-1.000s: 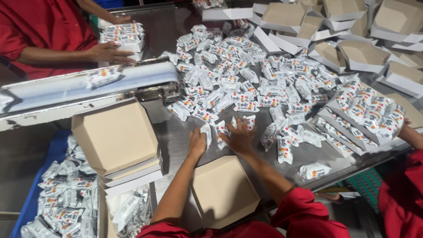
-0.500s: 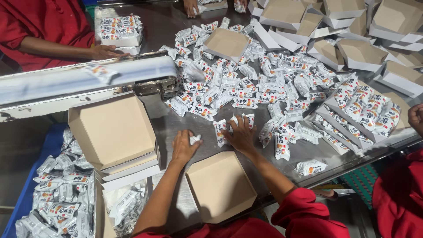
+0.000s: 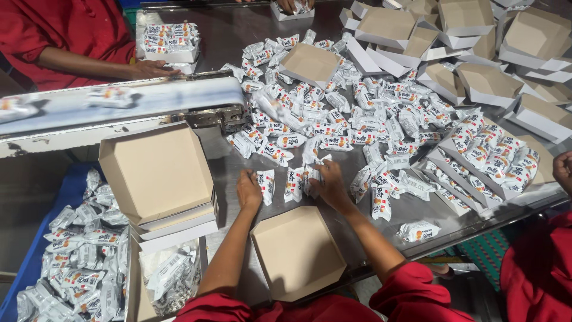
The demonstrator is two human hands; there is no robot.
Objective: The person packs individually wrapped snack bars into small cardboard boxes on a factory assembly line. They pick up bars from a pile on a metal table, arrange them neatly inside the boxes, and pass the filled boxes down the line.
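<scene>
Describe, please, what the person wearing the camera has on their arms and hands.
Both forearms are bare below red sleeves that end near the elbows. The left hand and right hand wear no gloves, and no rings, watch or bracelets are visible.

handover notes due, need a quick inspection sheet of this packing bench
surface: grey metal table, largely covered.
job's things: empty open carton at the near edge; white snack packets beside the hands.
clutter: packet heap mid-table; stacked empty cartons far right; filled carton right; open carton left; bin of packets below.
grippers: left hand flat beside a packet; right hand gathering packets.
cables: nothing seen.
surroundings: conveyor left; other people in red sleeves.
</scene>
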